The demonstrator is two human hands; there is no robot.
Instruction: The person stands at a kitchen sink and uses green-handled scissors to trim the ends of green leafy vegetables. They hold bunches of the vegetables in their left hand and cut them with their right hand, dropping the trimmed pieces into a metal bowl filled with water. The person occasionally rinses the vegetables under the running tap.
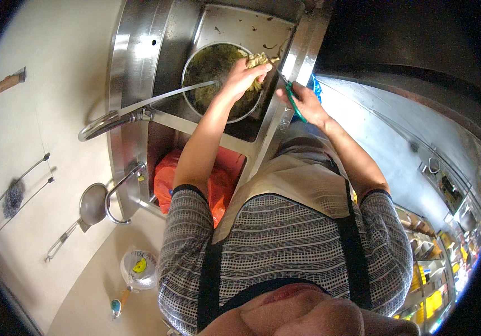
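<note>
My left hand [237, 80] grips a clump of yellowish-green leafy vegetable [258, 60] above the right side of a round metal pot [190, 105]. The pot stands in a stainless steel sink basin [240, 19] and holds dark greenish water with bits floating in it. A stream of water [173, 93] from the curved tap falls into it, near my left wrist. In my right hand [311, 105] are green-handled scissors [294, 105], held beside the sink's front rim [284, 90]. Their blades point towards the clump; whether they touch it I cannot tell.
The tap [101, 125] arches from the wall side. A second basin beside it holds a red plastic bag [167, 176], below another tap [109, 206]. On the wall hang a strainer [93, 203] and a clear plastic bag [139, 275]. Dark scraps [270, 46] lie in the first basin.
</note>
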